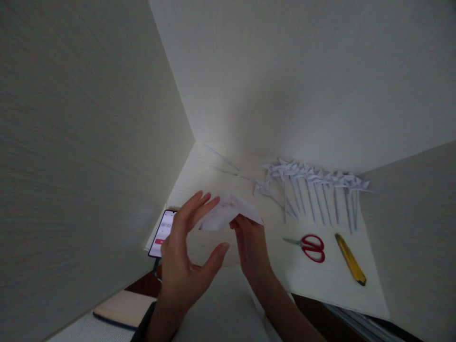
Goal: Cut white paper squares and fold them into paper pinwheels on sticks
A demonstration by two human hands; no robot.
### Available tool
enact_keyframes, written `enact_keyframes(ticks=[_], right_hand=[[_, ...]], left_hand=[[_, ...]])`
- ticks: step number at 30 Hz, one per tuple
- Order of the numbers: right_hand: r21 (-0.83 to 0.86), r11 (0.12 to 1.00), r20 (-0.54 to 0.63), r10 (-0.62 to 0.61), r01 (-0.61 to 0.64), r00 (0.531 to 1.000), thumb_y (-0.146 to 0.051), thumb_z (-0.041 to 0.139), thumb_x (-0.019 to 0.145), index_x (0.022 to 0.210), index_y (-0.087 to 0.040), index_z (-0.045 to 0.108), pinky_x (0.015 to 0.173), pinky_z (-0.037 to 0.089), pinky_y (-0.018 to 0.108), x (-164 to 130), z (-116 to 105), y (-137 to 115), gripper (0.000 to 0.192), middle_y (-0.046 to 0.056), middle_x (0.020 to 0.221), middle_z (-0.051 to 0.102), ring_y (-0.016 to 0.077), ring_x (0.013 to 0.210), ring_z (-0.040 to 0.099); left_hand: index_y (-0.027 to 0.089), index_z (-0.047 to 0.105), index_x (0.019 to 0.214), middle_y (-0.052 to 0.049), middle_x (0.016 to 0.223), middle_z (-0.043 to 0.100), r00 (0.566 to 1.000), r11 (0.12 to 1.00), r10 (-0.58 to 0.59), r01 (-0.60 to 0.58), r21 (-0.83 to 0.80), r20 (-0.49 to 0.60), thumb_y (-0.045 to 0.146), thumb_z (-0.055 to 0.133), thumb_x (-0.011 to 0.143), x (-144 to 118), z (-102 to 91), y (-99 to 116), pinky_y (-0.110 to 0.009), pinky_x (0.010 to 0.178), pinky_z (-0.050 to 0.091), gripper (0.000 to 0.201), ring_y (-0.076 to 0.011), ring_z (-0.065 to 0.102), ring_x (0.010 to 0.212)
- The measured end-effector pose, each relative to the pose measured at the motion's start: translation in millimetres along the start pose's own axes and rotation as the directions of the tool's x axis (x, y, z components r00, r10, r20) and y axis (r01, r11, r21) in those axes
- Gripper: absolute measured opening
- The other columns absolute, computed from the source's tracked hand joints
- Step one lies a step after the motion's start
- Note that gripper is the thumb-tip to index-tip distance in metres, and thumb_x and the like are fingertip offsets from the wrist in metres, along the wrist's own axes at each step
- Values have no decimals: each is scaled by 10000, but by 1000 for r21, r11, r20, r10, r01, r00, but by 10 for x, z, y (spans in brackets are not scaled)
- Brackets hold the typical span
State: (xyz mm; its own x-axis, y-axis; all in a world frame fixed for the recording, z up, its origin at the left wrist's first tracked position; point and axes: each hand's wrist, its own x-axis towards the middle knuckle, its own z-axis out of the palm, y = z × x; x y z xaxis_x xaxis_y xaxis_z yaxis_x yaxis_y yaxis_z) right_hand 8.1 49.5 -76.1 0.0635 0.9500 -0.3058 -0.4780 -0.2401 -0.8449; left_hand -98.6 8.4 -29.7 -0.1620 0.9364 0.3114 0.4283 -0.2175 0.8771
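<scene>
A white paper piece (223, 213) with folded, raised parts is above the table in front of me. My right hand (249, 237) pinches it from below at its right side. Close to its left side is my left hand (194, 242), with fingers spread and thumb held apart. The left fingertips come near the paper's edge; whether they touch it I cannot tell. Just beyond, a folded paper pinwheel (262, 188) on a stick lies on the table.
Several paper pinwheels (313, 175) on rolled sticks lie in a row at the back right. Red-handled scissors (310, 247) and a yellow cutter knife (350, 259) lie in front of them. A phone (163, 232) is at left. Thin paper strips (223, 158) lie near the back wall (285, 85).
</scene>
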Motion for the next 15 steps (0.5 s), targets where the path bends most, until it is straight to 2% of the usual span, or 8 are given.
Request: enact_keyframes(ticks=[3,5,6,7,8,10,12,15], right_hand=[[-10,1000,-43,-21,20,999,-250,646,712,644,-200,541,562,371,245,83,-161,41,135,-39,620,485,123,594,433],[-19,999,-82,-35,34,996,-264,644,712,675,-206,558,568,379,252,132,-326,64,110,-28,650,496,133,613,442],[-25,999,-103,-43,41,994,-263,643,711,696,-209,568,571,382,254,155,-420,75,94,-25,662,499,136,618,441],[-31,998,-125,-51,48,991,-255,639,713,714,-212,576,575,383,255,175,-518,87,77,-25,670,499,137,622,440],[-39,998,-147,-59,54,987,-244,637,714,720,-214,579,579,383,255,195,-614,100,65,-26,669,495,138,623,437],[-56,996,-189,-76,67,979,-229,635,717,710,-217,577,582,379,254,232,-786,125,59,-33,650,480,137,619,432],[-73,994,-227,-93,79,969,-234,642,716,699,-221,568,574,371,256,270,-913,142,77,-39,629,469,139,607,428],[-99,991,-273,-115,91,955,-258,642,719,684,-225,546,566,367,270,330,-1013,129,107,-42,609,470,145,585,426]], left_hand=[[205,503,1297,-95,1188,673,994,999,-7,3,-38,-109,416,482,914,160,-131,-98,-434,1020,435,438,-260,580,1182],[226,585,1181,-52,1141,683,982,992,-19,41,117,-186,308,410,960,347,-155,-366,-392,1023,426,293,-211,589,1154],[228,576,1175,-49,1135,676,983,979,-23,59,196,-182,279,387,969,458,-122,-559,-393,1013,433,284,-202,596,1130],[218,565,1172,-59,1138,668,995,955,-13,43,294,-101,270,387,968,577,-53,-780,-404,988,452,276,-205,608,1100],[202,563,1162,-76,1148,658,999,912,3,-20,410,42,266,382,967,698,55,-1015,-416,971,467,273,-213,608,1090],[189,625,1070,-87,1081,681,982,881,-3,-87,465,188,243,473,930,928,375,-1462,-447,957,472,214,-239,611,1058],[186,636,1081,-81,1106,672,938,862,10,-184,472,347,227,546,900,1125,782,-1807,-451,970,465,206,-241,586,1092],[163,570,1188,-102,1230,586,855,832,25,-305,464,518,314,580,892,1332,1369,-2090,-476,894,503,332,-246,592,1070]])
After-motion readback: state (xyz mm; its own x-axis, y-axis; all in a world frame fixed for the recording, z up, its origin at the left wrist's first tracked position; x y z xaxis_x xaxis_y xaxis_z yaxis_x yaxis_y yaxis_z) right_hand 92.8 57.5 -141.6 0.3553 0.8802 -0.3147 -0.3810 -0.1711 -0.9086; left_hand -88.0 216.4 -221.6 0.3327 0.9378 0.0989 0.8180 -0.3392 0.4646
